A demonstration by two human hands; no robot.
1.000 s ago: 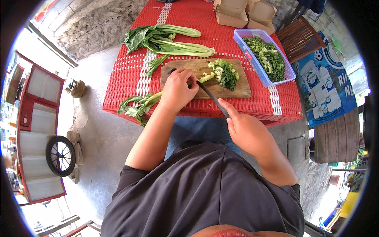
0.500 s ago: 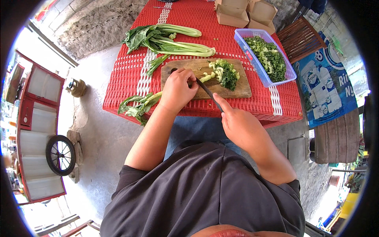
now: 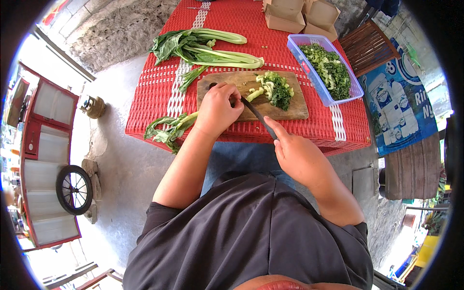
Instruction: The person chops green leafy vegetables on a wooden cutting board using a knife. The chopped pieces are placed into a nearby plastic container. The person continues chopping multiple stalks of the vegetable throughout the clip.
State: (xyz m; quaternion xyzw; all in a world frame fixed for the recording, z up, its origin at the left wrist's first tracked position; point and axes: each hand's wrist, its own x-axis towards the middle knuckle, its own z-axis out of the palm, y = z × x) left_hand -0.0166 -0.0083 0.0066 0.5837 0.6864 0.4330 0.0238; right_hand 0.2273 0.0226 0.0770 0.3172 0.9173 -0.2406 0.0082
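Observation:
My left hand [image 3: 220,108] is closed around the stalk end of a leafy green [image 3: 169,130], whose leaves hang out past the wrist over the near table edge. My right hand [image 3: 300,157] grips a dark-bladed knife [image 3: 261,118], index finger along its back. The blade slants up and left, its tip end close to my left fingertips. Below both lies a wooden cutting board [image 3: 297,106]. Chopped greens [image 3: 279,93], pale stalk pieces and dark shreds, are heaped on its right half. My left fingers hide the stalk's cut end.
Whole leafy greens [image 3: 208,50] lie behind the board on the red woven table [image 3: 154,92]. To the right stands a clear plastic container [image 3: 305,73] full of chopped greens. Open cardboard boxes [image 3: 285,21] sit at the far right, near a wooden chair [image 3: 372,50].
My right hand has shifted slightly right and toward me, drawing the knife with it. A few pale slices beside the blade have moved. My left hand stays in place.

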